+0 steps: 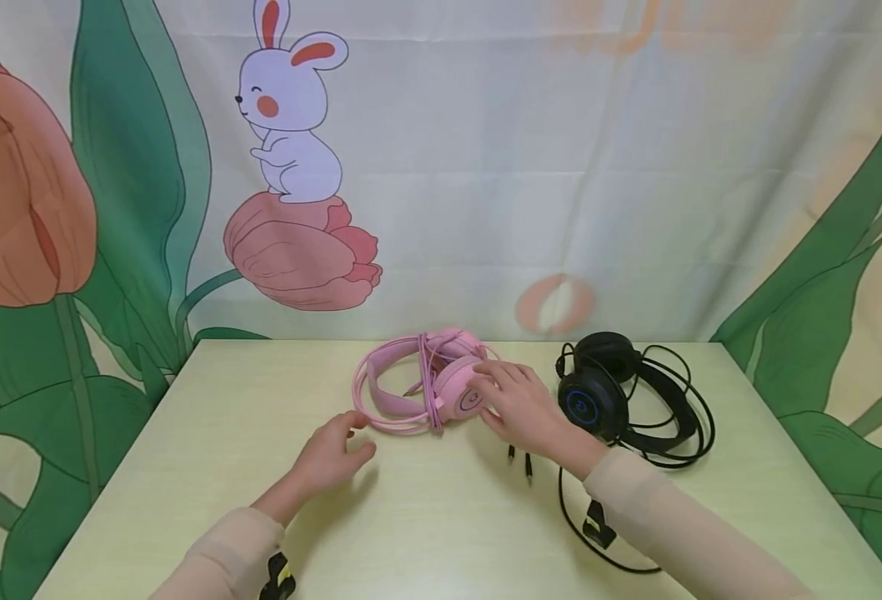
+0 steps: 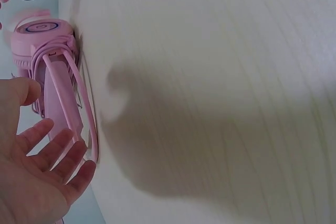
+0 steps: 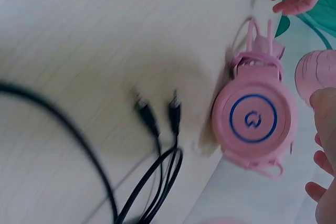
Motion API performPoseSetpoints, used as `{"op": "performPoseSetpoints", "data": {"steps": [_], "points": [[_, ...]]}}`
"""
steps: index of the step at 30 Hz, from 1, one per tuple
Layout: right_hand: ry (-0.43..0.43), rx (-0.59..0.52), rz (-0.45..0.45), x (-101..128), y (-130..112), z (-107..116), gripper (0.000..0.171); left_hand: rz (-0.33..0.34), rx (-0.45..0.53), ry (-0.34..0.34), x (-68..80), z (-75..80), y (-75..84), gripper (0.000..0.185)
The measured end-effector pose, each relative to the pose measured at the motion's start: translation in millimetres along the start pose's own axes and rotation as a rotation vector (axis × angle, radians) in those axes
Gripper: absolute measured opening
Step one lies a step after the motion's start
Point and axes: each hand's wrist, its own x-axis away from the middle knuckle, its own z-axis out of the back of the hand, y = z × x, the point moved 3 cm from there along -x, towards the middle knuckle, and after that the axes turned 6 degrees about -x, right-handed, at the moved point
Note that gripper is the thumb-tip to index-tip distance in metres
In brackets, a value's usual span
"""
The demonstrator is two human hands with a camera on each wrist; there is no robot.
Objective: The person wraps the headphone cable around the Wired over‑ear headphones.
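2 hands at the pink headphones (image 1: 429, 383) on the bench (image 1: 208, 433).
Right hand (image 1: 519, 406) rests on an earcup, fingers loosely spread; left hand (image 1: 330, 456) hovers open just beside the headband, holding nothing. Black headphones (image 1: 621, 392) lie right.

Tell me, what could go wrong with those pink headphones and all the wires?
The cord wound round the pink headphones could slip loose and tangle if the right hand, resting on the earcup, lifts them. The black plugs lie just beside that hand, so a sleeve might drag them and tug the black headphones. The left hand hangs open near the headband without gripping it, so a one-handed lift could let the band swing.
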Motion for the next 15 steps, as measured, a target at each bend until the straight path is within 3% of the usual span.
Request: {"op": "performPoseSetpoints", "data": {"steps": [7, 15], "points": [[-0.026, 0.062, -0.059, 23, 20, 13, 0.035, -0.037, -0.026, -0.006, 6.1, -3.7, 5.9, 0.042], [0.064, 0.106, -0.116, 41, 46, 39, 0.032, -0.085, -0.038, -0.014, 10.9, -5.8, 12.7, 0.045]]}}
